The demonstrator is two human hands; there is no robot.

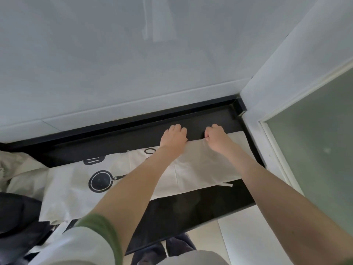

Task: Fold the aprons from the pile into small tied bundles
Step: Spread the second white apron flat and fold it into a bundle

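A cream apron [200, 165] printed with black kitchen utensils lies stretched across the black counter [183, 209]. Its right part is folded over, showing plain cloth. My left hand [174, 138] and my right hand [217, 139] sit side by side on the apron's far edge, fingers curled over that edge and gripping it. A thin apron strap [227, 184] pokes out from under the fold near the front right. The fingertips are hidden behind the knuckles.
A crumpled pile of cream aprons [17, 169] lies at the left end of the counter. A white tiled wall [133, 64] rises behind, and a white wall with a frosted glass pane [315, 146] closes the right. A dark object [17, 215] sits front left.
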